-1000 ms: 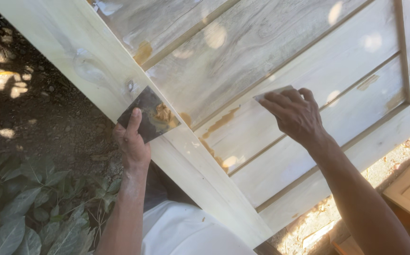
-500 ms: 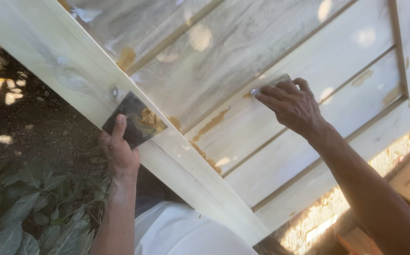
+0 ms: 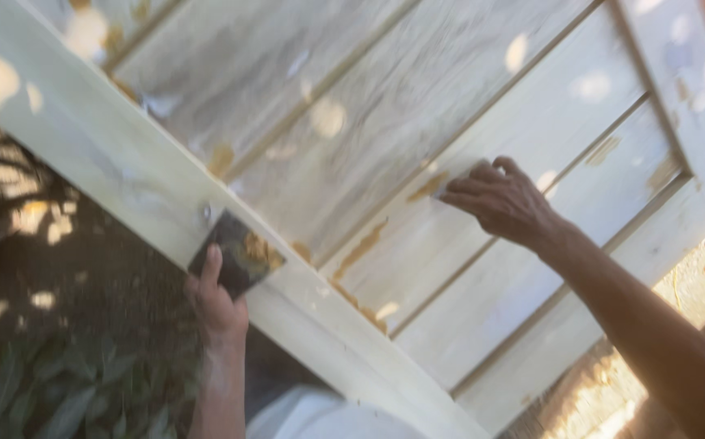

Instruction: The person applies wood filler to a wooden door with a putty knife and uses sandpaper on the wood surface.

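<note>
Single head-worn view, looking steeply down from close range onto a whitewashed door [image 3: 417, 122] lying slantwise across frame; left hand [image 3: 218, 305] low at centre-left, right hand [image 3: 503, 203] at centre-right, ground [image 3: 52, 301] and leaves [image 3: 68, 390] filling lower left.

No packages, labels, signs or screens appear anywhere in this view

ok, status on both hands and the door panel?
Left hand holds a wide putty knife with tan filler on its blade. Right hand presses a small tool to the whitewashed door's groove. Nothing blocking.
</note>
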